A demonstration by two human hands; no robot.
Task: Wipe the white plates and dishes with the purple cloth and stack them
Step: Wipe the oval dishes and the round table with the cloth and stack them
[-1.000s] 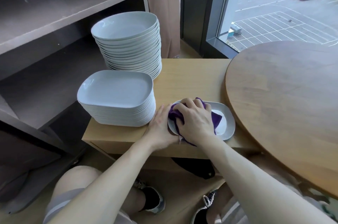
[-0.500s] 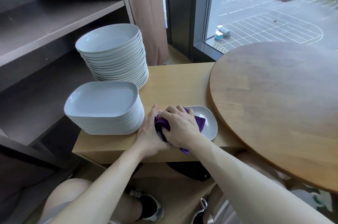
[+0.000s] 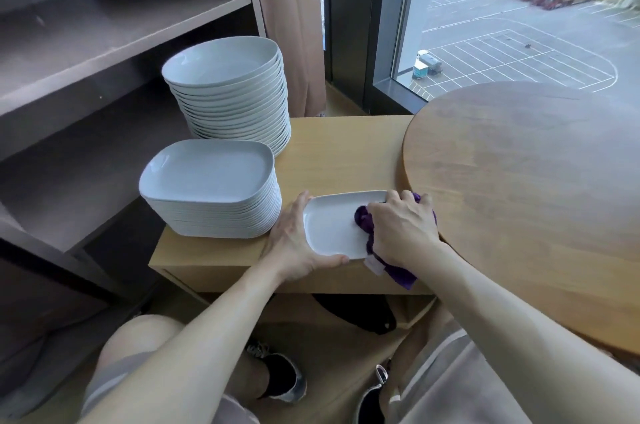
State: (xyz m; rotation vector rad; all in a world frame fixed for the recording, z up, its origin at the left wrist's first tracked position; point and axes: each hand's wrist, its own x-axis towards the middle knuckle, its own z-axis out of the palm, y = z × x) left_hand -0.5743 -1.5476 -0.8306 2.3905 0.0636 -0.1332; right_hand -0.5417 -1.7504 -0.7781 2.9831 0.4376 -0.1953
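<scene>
Head view: left hand (image 3: 294, 243) grips the white rectangular plate (image 3: 330, 226); right hand (image 3: 403, 226) clutches the purple cloth (image 3: 363, 215), wiping. Next, seemingly, lift and stack.

A dark shelving unit (image 3: 104, 42) fills the upper left of my view. At centre, a pale wooden bench (image 3: 346, 153) meets a round brown table (image 3: 519, 198) on the right. A beige curtain (image 3: 291, 25) hangs at top centre. The window (image 3: 519, 42) at upper right gives daylight and shows, blurred, what seems a car park.
</scene>
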